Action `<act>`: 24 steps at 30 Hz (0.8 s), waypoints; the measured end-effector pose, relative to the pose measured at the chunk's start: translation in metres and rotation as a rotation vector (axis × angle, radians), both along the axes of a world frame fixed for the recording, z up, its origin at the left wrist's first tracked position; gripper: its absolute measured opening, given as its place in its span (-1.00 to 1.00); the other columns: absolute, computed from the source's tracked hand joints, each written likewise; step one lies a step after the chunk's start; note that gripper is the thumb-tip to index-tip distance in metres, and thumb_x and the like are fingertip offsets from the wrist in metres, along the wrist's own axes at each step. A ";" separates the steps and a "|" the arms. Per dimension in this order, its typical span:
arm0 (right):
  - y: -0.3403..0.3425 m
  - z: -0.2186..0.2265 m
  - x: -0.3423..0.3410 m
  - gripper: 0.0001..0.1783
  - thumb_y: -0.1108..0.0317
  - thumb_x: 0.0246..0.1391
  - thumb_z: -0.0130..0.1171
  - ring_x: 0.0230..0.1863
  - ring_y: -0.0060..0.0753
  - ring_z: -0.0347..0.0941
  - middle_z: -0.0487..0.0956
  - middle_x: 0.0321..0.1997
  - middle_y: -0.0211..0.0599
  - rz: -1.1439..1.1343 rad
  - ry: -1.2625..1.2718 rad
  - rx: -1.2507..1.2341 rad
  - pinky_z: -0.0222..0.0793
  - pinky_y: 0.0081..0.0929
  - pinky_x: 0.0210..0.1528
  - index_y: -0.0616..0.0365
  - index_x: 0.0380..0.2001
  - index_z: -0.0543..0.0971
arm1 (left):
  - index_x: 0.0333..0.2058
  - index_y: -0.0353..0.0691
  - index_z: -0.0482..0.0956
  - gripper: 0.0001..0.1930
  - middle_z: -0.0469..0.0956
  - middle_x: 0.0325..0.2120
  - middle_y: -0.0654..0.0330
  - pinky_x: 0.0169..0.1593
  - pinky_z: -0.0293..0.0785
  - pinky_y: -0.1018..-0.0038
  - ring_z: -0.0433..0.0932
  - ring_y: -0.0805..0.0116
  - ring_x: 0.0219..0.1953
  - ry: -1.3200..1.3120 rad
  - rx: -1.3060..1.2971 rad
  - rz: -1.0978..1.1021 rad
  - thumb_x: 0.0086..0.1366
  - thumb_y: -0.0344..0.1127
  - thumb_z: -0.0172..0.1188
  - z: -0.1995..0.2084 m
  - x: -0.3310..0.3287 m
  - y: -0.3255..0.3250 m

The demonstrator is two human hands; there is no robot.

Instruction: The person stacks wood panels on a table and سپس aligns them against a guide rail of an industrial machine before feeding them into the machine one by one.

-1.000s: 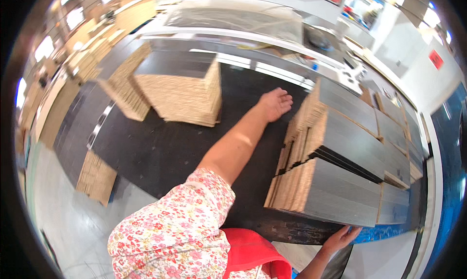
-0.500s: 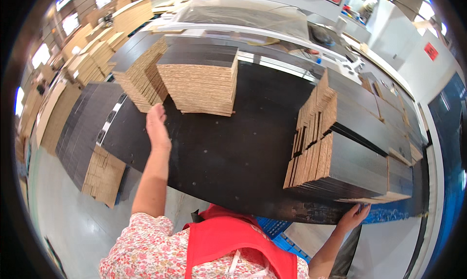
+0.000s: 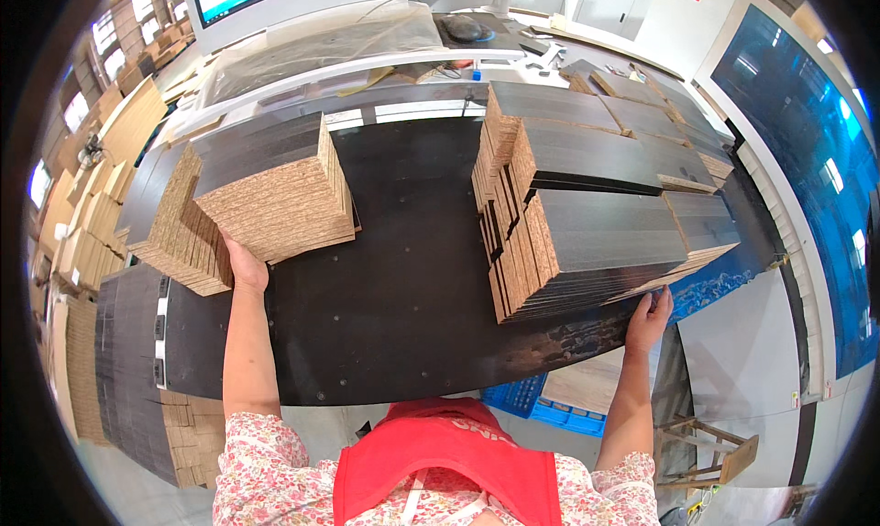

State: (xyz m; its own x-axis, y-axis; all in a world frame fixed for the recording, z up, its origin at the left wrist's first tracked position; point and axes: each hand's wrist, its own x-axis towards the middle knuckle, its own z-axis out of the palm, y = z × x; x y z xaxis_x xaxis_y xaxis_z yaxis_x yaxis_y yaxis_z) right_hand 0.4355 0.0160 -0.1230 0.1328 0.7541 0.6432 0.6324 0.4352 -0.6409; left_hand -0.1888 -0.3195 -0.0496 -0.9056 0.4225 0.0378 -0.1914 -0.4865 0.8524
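Note:
My left hand (image 3: pixel 247 267) reaches over the black table (image 3: pixel 385 315) to the near side of two stacks of dark-faced particle boards. Its fingers extend upward into the gap between the outer stack (image 3: pixel 188 242) and the inner stack (image 3: pixel 275 219), touching near their lower edges; the fingertips are partly hidden. On the right, my right hand (image 3: pixel 649 320) is at the table's front edge, fingers extended and fingertips against the bottom of the nearest board stack (image 3: pixel 605 237). More dark-topped stacks (image 3: pixel 587 155) stand behind that one, with their raw brown edges facing left.
Behind the table is a machine bed (image 3: pixel 321 49) under clear sheeting, with a black mouse (image 3: pixel 467 29) nearby. A blue plastic pallet (image 3: pixel 568 416) lies below the front edge. A wooden stool (image 3: pixel 724 457) stands at lower right, and another board pile (image 3: pixel 128 361) is at left.
The view has turned right and tipped toward the table. My left hand has moved against the left stacks, into their gap. My right hand stays by the right stack's base.

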 end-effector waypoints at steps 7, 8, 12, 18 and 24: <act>-0.012 0.014 -0.004 -0.50 0.34 0.23 0.09 0.08 -0.06 0.46 0.33 0.26 0.01 -0.047 -0.032 -0.100 0.48 -0.34 0.02 0.31 0.20 0.37 | 0.40 -0.16 -0.06 -0.14 0.01 0.38 0.14 0.41 -0.07 0.30 -0.02 0.21 0.40 0.212 -0.175 -0.123 0.31 0.31 -0.18 -0.032 0.010 -0.015; -0.016 0.016 0.000 -0.50 0.34 0.23 0.10 0.12 -0.02 0.43 0.33 0.26 0.03 -0.076 -0.047 -0.100 0.45 -0.31 0.06 0.31 0.19 0.37 | 0.37 -0.22 -0.01 -0.15 0.08 0.33 0.10 0.39 -0.04 0.33 0.04 0.22 0.37 0.335 -0.316 -0.160 0.27 0.18 -0.01 -0.035 0.006 -0.021; -0.010 0.010 -0.001 -0.53 0.33 0.17 0.14 0.22 0.13 0.33 0.41 0.19 0.10 -0.112 -0.179 0.028 0.28 -0.15 0.24 0.32 0.11 0.42 | 0.20 -0.41 0.29 -0.15 0.35 0.16 0.04 0.27 0.19 0.40 0.32 0.23 0.18 0.696 -0.936 -0.300 -0.12 -0.43 0.46 0.006 0.018 -0.016; -0.012 0.018 -0.017 -0.55 0.29 0.15 0.15 0.17 0.10 0.38 0.42 0.19 0.04 -0.162 -0.139 0.001 0.33 -0.20 0.18 0.31 0.06 0.46 | 0.07 -0.42 0.42 -0.22 0.51 0.02 0.06 0.15 0.40 0.38 0.49 0.22 0.04 0.564 -0.911 -0.359 -0.19 -0.39 0.55 -0.014 -0.016 -0.018; -0.012 0.016 -0.013 -0.54 0.28 0.14 0.15 0.16 0.12 0.38 0.43 0.18 0.05 -0.143 -0.070 -0.040 0.34 -0.21 0.17 0.32 0.05 0.46 | 0.08 -0.43 0.40 -0.24 0.50 0.01 0.06 0.15 0.38 0.40 0.48 0.22 0.04 0.543 -0.864 -0.382 -0.16 -0.48 0.52 -0.010 -0.001 -0.014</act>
